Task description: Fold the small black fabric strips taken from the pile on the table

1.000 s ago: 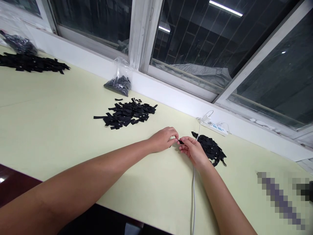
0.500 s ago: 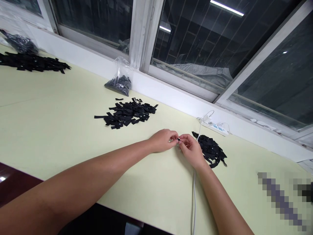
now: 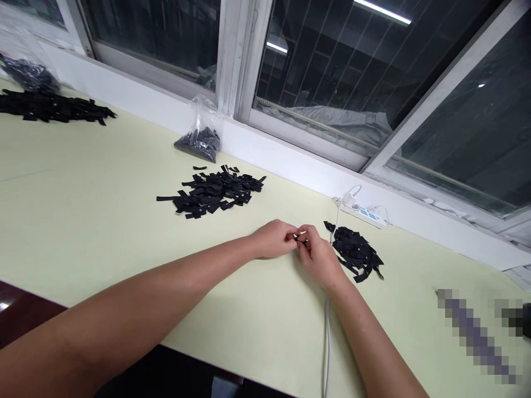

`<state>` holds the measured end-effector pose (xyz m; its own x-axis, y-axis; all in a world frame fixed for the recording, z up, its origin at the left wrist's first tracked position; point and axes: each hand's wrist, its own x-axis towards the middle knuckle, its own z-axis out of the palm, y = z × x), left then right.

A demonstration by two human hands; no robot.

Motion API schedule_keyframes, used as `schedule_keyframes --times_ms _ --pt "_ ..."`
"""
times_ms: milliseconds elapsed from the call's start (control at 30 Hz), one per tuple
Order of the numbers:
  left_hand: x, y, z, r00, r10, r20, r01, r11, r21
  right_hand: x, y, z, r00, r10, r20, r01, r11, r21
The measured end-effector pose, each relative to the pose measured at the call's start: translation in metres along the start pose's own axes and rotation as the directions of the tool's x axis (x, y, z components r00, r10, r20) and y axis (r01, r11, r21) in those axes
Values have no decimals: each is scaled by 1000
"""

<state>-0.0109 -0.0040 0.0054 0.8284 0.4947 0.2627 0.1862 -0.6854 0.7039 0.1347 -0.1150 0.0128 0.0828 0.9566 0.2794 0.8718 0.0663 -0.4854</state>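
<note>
Work being done over a pale yellow table [image 3: 257,315]

A middle pile of black strips [image 3: 218,190] and a smaller right pile [image 3: 357,251] are being supported. Between them, the left hand [image 3: 274,239] and right hand [image 3: 320,257] are being held close together, fingers narrowed. A single strip [image 3: 296,239], mostly hidden, is being pinched by both hands' fingertips.

A pale yellow-green table [image 3: 257,309] runs along a low white wall [image 3: 286,166], above which white-framed windows [image 3: 323,77] hold dark glass. Two bright strips of light [image 3: 382,11] show in one large pane. Past the table's near edge, at lower left, a dark red surface [image 3: 25,309] shows, perhaps the floor.
</note>
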Motion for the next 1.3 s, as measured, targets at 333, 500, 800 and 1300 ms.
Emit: schedule_keyframes --times_ms 333,500,800,1300 --pt "2 4 -3 999 39 6 -40 987 154 -1 -10 2 999 -37 30 41 993 -112" --pt "2 4 -4 1000 12 -14 -11 994 106 -1 -14 5 1000 -9 5 9 991 -135" --pt "3 8 -7 1000 -6 -12 7 993 121 0 -13 7 1000 15 -10 -16 996 -92" --pt "5 2 -6 998 -40 -42 41 999 30 -1 -14 8 1000 22 -19 -23 1000 -21"
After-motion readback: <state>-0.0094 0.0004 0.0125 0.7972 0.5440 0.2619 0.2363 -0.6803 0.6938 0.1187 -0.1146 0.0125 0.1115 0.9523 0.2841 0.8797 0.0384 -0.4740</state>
